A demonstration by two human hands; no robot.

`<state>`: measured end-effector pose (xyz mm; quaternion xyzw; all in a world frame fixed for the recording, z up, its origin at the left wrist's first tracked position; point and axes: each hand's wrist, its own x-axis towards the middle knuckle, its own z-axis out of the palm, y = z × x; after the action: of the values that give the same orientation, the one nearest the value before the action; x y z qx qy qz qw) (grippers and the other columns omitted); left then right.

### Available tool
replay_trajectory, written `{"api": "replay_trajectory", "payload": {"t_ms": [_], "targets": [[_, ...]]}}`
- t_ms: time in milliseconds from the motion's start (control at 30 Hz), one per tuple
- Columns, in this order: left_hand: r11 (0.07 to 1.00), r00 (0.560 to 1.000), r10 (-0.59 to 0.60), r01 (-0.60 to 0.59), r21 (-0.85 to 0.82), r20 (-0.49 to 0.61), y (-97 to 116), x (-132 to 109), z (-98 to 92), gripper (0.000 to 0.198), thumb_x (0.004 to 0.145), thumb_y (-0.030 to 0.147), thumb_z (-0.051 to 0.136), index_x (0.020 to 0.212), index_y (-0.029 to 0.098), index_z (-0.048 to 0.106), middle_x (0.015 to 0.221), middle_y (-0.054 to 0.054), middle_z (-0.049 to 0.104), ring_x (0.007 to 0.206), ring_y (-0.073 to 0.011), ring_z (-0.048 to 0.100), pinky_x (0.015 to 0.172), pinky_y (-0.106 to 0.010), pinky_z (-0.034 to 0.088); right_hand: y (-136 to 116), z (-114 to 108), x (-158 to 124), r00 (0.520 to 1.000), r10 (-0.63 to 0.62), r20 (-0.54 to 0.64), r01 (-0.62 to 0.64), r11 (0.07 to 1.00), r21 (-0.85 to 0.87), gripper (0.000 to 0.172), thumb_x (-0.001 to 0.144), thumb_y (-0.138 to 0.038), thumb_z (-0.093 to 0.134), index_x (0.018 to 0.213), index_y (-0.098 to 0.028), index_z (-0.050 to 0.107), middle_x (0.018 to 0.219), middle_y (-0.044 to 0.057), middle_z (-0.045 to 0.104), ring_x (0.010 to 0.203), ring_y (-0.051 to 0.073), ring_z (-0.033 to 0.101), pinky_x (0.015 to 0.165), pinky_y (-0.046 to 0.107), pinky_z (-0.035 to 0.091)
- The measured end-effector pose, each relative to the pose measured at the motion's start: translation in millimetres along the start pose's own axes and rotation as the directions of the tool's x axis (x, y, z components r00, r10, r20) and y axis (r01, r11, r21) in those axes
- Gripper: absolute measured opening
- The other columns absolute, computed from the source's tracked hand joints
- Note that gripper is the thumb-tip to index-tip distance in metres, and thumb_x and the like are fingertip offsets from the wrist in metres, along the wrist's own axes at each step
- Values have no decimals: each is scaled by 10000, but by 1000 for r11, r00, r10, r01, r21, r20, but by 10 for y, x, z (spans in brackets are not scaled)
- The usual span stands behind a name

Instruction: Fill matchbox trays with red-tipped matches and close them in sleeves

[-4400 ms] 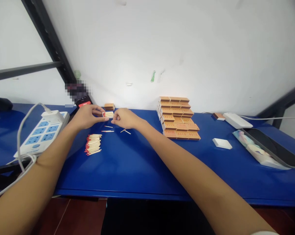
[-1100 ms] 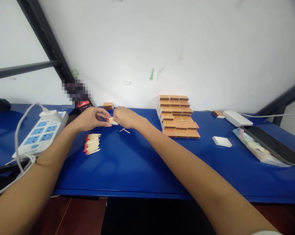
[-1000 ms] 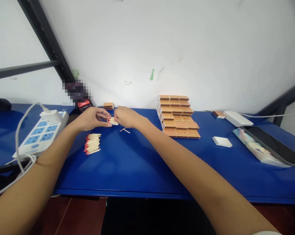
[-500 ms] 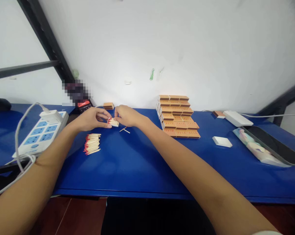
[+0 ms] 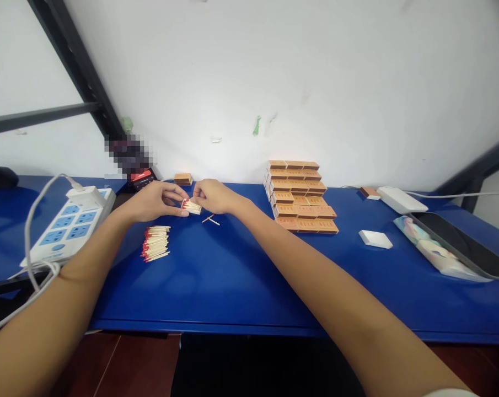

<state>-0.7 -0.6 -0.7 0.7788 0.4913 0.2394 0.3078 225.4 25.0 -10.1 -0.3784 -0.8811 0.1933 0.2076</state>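
A small white matchbox tray (image 5: pixel 197 212) filled with red-tipped matches (image 5: pixel 191 205) is held by my left hand (image 5: pixel 160 199), its thumb in front and fingers behind. At the tray's right end, my right hand (image 5: pixel 213 195) is closed, fingertips pressed together over the matches. Whatever those fingertips may pinch is hidden. Just below my right hand, two loose matches (image 5: pixel 211 220) lie crossed on the table. A pile of matches (image 5: pixel 156 243), red heads to the left, lies below my left hand.
Matchboxes stand in a stepped stack (image 5: pixel 301 201) right of centre. One matchbox (image 5: pixel 183 178) sits by the wall, another (image 5: pixel 369 193) at right. A white tray (image 5: pixel 375 239), a pouch with a phone-like dark slab (image 5: pixel 435 251) and a white power strip (image 5: pixel 69 223) lie on the blue table (image 5: pixel 216 286).
Both hands stay at the tray in almost the same place. The right fingers have shifted very slightly over the matches.
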Motion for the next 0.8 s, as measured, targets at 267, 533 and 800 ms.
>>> {"api": "replay_trajectory", "payload": {"t_ms": [267, 533, 800], "targets": [[1000, 1000, -15, 15, -11, -13, 22, -5, 15, 542, 633, 521, 965, 1050, 221, 790, 1072, -97, 836, 1005, -310, 789, 916, -409, 642, 42, 25, 18, 997, 78, 25, -80, 994, 74, 263, 1046, -338, 607, 853, -167, 653, 861, 69, 747, 744, 165, 638, 635, 270, 424], [999, 994, -25, 22, -35, -108, -84, 33, -2, 564, 650, 578, 952, 1046, 213, 783, 1064, -109, 836, 1068, -342, 784, 901, -402, 646, 207, -3, 23, 990, 16, 141, -53, 963, 264, 422, 820, -438, 867, 1085, -163, 687, 941, 32, 765, 736, 157, 675, 628, 253, 489], [996, 991, -10, -3, -93, -131, 55, 18, 20, 739, 583, 590, 970, 1179, 203, 764, 1190, -128, 811, 1120, -345, 764, 993, -449, 619, 148, -183, -72, 999, -12, 52, 4, 988, 152, 260, 853, -329, 820, 1016, -134, 765, 884, 26, 760, 782, 147, 654, 705, 249, 442]]}}
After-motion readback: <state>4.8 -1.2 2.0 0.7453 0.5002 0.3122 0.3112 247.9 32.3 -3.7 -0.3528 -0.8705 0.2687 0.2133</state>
